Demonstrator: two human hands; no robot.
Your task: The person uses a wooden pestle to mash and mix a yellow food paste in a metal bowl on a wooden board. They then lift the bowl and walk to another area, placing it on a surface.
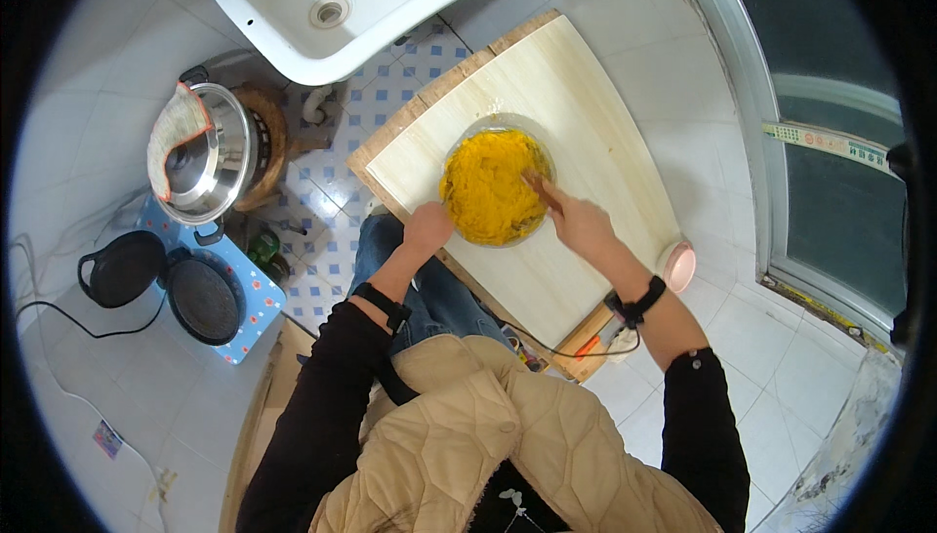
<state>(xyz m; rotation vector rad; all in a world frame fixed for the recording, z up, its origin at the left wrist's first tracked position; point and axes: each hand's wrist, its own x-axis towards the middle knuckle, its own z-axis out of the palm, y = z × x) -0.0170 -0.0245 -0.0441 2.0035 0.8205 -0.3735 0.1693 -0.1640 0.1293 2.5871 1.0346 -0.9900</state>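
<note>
A round bowl [501, 242] stands on a pale wood-look board [585, 130] and holds a thick, bright yellow mash [487, 181]. My right hand [584, 225] is closed round a brown, wooden-looking utensil [540, 187], whose far end meets the mash near the bowl's right side. At the bowl's left rim is my left hand [429, 227], fingers curled against it; whether the fingertips pinch the rim is hard to tell. Both wrists wear black straps.
A white sink [293, 64] lies beyond the board. On the left are a steel pot [219, 189] with a cloth [172, 130] on its lid and an open black electric pan [203, 302] on a blue flowered surface [256, 299]. A pink bowl [681, 266] stands by the board's right corner.
</note>
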